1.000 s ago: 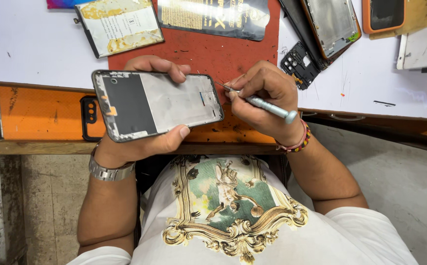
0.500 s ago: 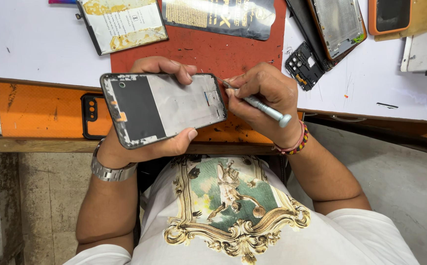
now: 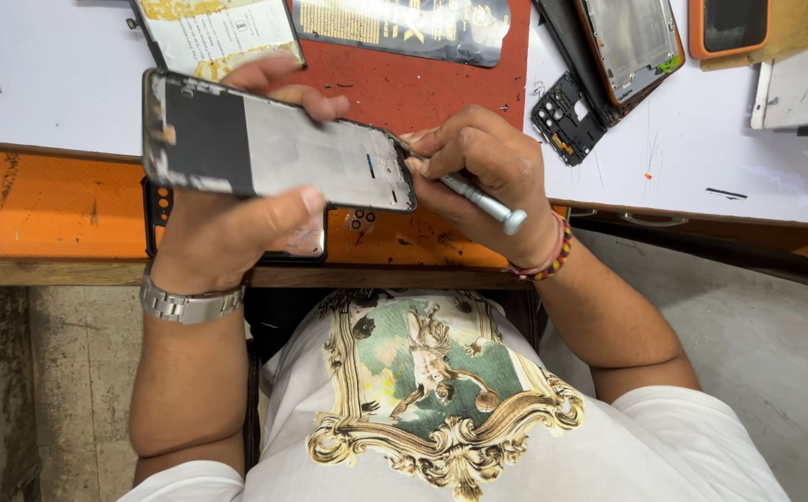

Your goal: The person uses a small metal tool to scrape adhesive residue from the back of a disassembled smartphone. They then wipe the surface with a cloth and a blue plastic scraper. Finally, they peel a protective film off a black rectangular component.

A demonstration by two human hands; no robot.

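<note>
Nearest the camera is the person's white shirt [image 3: 441,409] with a gold-framed picture printed on its chest, and from it both forearms reach forward over the edge of the bench. The left wrist wears a metal watch [image 3: 185,305], and above it the left hand [image 3: 236,218] is clasped around an opened phone frame [image 3: 274,149], thumb pressing on the near long edge and fingertips curling over the far edge. The frame is held in the air above the bench edge, tilted, with a black panel at its left end and a bare grey metal plate over the rest. The right wrist carries beaded bracelets [image 3: 545,262], and the right hand [image 3: 478,172] pinches a slim metal tool [image 3: 483,202] whose rounded end points back toward the wrist while its tip meets the right end of the frame. Below the hands an orange phone back [image 3: 306,244] lies partly hidden on the orange drawer front [image 3: 60,209]. Beyond that a red work mat [image 3: 404,88] covers the middle of the white tabletop [image 3: 41,84]. On the mat's far edge lie two flat packages [image 3: 404,28], one pale, one dark. To the right sit a small black circuit part [image 3: 566,116], another stripped phone chassis [image 3: 631,42] and an orange-cased phone [image 3: 738,26].
</note>
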